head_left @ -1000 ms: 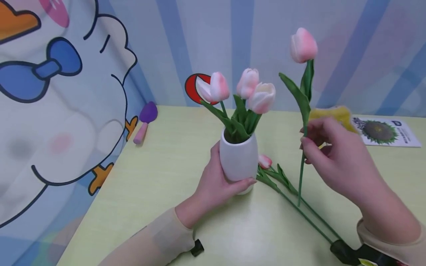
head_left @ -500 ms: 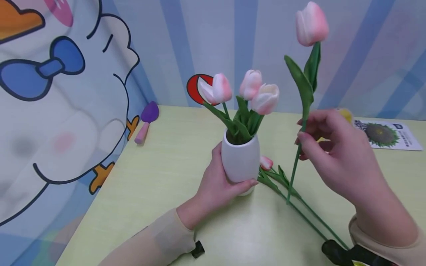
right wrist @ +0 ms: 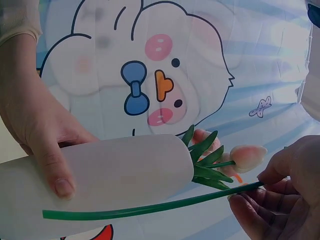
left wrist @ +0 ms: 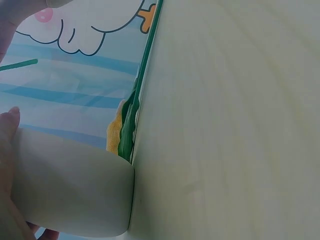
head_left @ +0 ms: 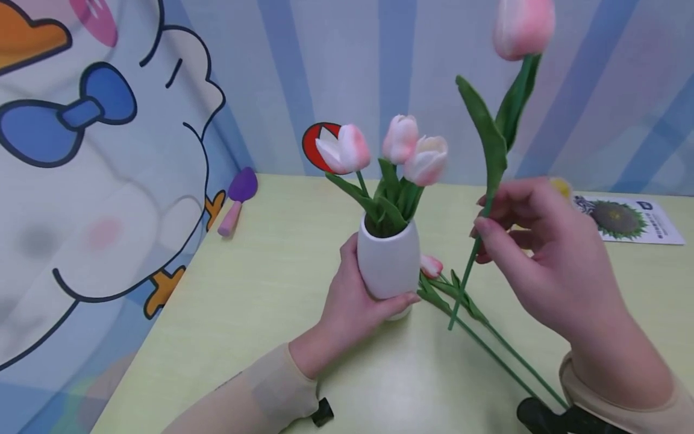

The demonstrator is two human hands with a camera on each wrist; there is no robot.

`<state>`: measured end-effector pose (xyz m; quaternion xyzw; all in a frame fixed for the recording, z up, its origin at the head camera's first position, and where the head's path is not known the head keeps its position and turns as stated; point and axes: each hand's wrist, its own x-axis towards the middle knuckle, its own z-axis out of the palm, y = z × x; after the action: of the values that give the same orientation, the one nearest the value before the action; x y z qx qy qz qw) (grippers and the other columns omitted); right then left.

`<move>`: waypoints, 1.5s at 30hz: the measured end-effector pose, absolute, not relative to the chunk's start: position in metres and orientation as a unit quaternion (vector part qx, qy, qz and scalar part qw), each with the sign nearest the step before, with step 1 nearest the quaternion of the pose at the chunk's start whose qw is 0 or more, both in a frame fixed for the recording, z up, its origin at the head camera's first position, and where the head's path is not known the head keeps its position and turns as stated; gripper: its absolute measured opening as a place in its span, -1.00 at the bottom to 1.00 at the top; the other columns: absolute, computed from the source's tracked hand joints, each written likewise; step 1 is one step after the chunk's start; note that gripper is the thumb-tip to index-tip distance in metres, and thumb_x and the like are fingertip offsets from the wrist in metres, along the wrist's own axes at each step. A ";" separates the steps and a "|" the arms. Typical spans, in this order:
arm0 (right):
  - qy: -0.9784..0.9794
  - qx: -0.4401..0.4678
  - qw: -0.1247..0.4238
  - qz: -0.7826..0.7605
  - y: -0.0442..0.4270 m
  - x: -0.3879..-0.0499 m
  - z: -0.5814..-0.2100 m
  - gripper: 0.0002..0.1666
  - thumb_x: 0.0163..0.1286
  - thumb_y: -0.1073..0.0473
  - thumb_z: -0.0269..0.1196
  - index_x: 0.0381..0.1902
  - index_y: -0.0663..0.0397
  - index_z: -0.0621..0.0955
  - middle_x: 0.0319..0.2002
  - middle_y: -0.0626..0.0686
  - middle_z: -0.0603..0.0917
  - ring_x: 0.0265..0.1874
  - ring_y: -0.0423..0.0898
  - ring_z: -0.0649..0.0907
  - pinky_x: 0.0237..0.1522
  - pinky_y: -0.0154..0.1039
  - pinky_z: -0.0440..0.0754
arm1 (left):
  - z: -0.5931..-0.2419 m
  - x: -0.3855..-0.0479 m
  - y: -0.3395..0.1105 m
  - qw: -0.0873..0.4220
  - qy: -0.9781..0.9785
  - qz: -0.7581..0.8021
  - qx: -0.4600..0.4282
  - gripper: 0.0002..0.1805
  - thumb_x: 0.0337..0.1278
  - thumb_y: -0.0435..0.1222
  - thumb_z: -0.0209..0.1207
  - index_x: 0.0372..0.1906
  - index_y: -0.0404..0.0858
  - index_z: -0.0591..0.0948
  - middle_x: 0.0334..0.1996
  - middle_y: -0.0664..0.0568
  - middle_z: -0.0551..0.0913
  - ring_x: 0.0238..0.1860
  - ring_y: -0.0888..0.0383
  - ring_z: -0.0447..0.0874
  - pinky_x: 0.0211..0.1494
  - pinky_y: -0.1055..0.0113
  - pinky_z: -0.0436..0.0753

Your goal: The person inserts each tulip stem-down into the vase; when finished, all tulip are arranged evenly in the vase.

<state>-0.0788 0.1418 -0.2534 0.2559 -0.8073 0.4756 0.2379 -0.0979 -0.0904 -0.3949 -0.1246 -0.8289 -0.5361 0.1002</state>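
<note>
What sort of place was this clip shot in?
Probably an indoor tabletop set, perhaps a studio: a creased cartoon backdrop, a pale table, and a white vase holding pink tulips.

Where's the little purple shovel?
In the head view, the little purple shovel lies near the back left corner of the table, beside the big cartoon picture, to the left of the white vase in the left hand.

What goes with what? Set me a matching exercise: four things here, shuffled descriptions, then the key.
1. Left hand
2. Trowel
3. Right hand
4. Loose stems on the table

A. Pinching a tulip stem
B. Green, one pink bloom showing
C. Gripping the white vase
D. Purple blade, pink handle

Pairs: 1-C, 2-D, 3-A, 4-B
</note>
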 end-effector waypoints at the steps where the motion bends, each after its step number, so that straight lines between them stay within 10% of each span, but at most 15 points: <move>1: -0.802 0.258 0.238 0.483 0.141 -0.079 -0.254 -0.71 0.31 0.54 0.27 -0.02 0.33 0.57 -0.35 -0.05 0.67 -0.51 -0.25 0.68 -0.35 -0.49 0.68 | -0.395 -0.098 -0.090 0.101 -0.829 -0.536 -0.123 0.29 -0.23 -0.06 0.67 0.56 0.05 0.04 0.28 0.15 0.49 0.18 0.12 0.58 0.22 0.01 0.63; 17: -0.796 0.275 0.244 0.481 0.142 -0.082 -0.257 -0.70 0.28 0.55 0.28 -0.04 0.34 0.57 -0.35 -0.04 0.70 -0.50 -0.28 0.70 -0.31 -0.51 0.69 | -0.389 -0.103 -0.105 0.127 -0.792 -0.548 -0.237 0.15 0.07 -0.08 0.35 0.65 0.11 -0.14 0.46 0.15 0.34 0.37 0.14 0.42 0.41 -0.04 0.48; 45: -0.608 0.345 0.234 0.676 0.143 -0.083 -0.258 -0.73 0.26 0.69 0.18 -0.09 0.71 0.42 -0.24 0.22 0.66 -0.35 -0.02 0.74 -0.33 -0.31 0.75 | -0.381 -0.100 -0.103 0.100 -0.808 -0.543 -0.209 0.07 0.03 -0.13 0.49 0.54 -0.08 0.06 0.33 0.13 0.44 0.28 0.16 0.51 0.35 0.00 0.56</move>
<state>-0.0833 0.1433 -0.2582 0.3452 -0.6076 0.6760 0.2339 -0.1001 -0.1032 -0.3808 -0.2086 -0.8075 -0.5426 0.1000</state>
